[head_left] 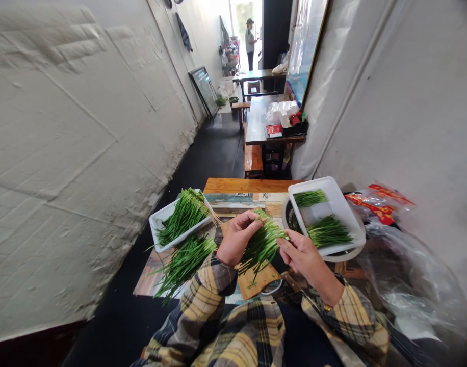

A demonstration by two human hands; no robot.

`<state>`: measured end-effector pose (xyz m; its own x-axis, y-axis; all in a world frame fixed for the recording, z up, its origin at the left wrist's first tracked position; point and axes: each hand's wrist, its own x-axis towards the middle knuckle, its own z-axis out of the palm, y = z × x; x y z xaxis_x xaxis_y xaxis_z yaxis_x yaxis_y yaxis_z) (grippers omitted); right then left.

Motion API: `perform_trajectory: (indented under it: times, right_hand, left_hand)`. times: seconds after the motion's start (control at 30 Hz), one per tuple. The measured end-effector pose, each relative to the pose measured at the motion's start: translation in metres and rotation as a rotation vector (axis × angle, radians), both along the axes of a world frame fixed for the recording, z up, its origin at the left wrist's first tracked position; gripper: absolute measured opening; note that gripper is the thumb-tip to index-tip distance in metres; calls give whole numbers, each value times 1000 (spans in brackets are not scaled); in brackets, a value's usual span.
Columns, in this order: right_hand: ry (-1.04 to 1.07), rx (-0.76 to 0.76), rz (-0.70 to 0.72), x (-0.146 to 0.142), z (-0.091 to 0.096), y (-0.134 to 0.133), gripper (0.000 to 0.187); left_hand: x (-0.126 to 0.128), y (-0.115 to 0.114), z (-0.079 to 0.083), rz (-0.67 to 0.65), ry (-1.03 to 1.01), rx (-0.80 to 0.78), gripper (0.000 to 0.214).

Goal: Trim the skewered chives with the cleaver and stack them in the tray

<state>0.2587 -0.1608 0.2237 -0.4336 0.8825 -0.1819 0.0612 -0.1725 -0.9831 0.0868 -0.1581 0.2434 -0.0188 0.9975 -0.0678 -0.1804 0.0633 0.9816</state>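
My left hand is closed around a bunch of green chives, gripping it near the upper end. My right hand touches the same bunch from the right, fingers curled against the stalks. The bunch hangs over a small wooden cutting board on the table. A white tray at the left holds chives on skewers. A loose pile of chives lies on the table in front of it. A second white tray at the right holds two chive bundles and rests on a round bowl.
A wooden table stands before me in a narrow room between white walls. Crumpled clear plastic bags and a red packet lie at the right. Further tables and benches run down the room. A person stands at the far doorway.
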Motion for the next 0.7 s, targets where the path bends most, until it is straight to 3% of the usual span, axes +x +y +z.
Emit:
perform_trajectory:
  times: [0.7]
  right_hand:
    - [21, -27, 3, -13, -11, 4, 29]
  left_hand:
    - [-12, 4, -11, 6, -46, 3, 17]
